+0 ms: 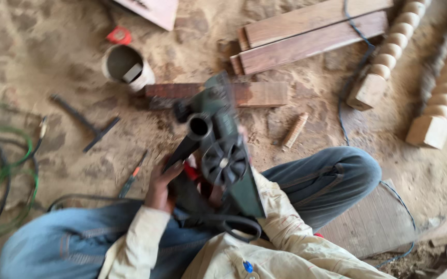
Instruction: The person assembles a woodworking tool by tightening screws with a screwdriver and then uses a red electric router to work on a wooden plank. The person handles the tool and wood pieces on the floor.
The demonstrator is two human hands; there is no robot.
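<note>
A person sits on a sawdust-strewn floor [53,51]. The left hand [160,188] grips a green power planer [218,150] raised over the lap; the right hand is hidden behind it, grip unclear. Beyond the hands lie a plank [257,94], a dusty cup [127,67], and turned posts [389,57], blurred.

Head view — steeply down, close over lap

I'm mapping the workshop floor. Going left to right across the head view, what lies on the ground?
Green cable coil → black T-shaped tool → grey cylindrical container → green power tool in the hands → small threaded wooden piece → two turned wooden posts.
</note>
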